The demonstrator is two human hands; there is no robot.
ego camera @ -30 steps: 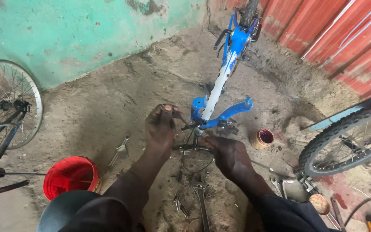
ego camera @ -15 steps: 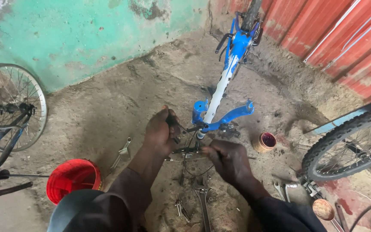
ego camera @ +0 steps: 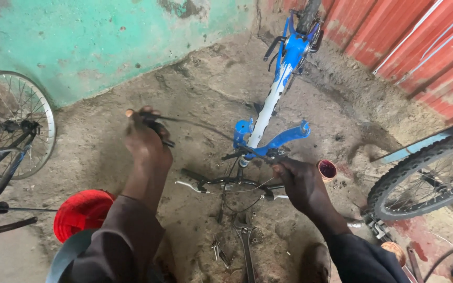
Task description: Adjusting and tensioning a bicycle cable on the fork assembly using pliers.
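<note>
Since half a second ago, the left hand [ego camera: 145,139] has drawn away to the left, stretching a thin cable [ego camera: 200,126] taut from the blue-and-white bicycle frame [ego camera: 271,112] lying on the dirt floor [ego camera: 106,136]. Its fingers are clenched round the cable end and a small dark tool. The right hand [ego camera: 302,183] grips the frame beside the handlebar [ego camera: 221,182], fingers closed. The cable looks light, springy and slippery, best pinched near its end; the frame seems stiff and heavy.
</note>
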